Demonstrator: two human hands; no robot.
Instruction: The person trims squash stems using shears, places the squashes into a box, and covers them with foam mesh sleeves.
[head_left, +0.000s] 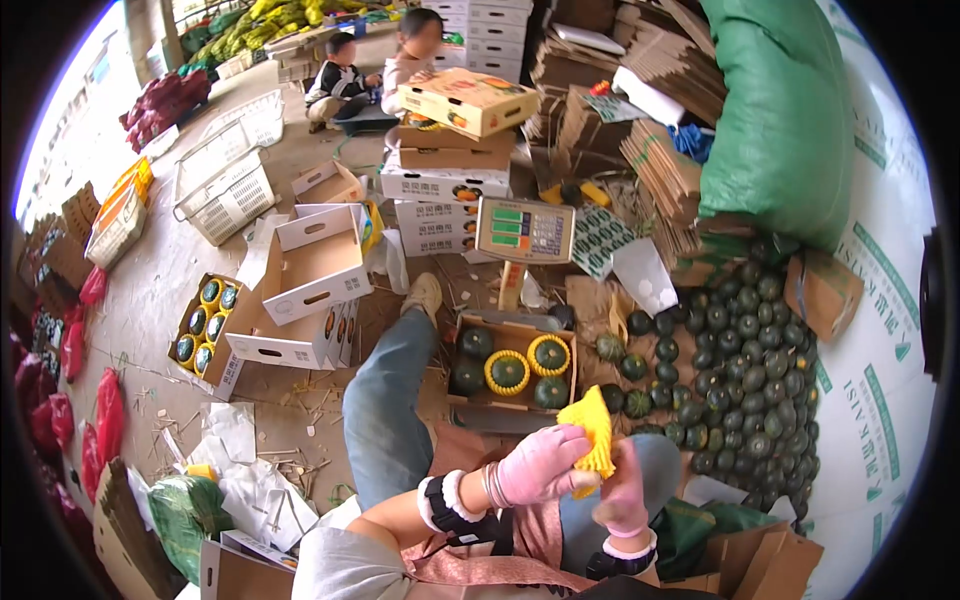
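My left hand [540,466], in a pink glove, is closed around a yellow foam net sleeve [592,425]. Pressed against the sleeve's right side is my right hand [624,490], also pink-gloved, its fingers bent and partly hidden. No fruit shows inside the sleeve. Just beyond my hands, an open cardboard box [468,338] sits on a scale and holds several small dark green pumpkins [477,342]. Two of them wear yellow foam nets, one being the netted pumpkin [507,372].
A large heap of green pumpkins [750,360] lies to the right. The scale's display [525,230] stands behind the box. White cartons [318,262] and a packed box [205,325] are at left. A seated person [345,85] and another person [408,60] are at the back.
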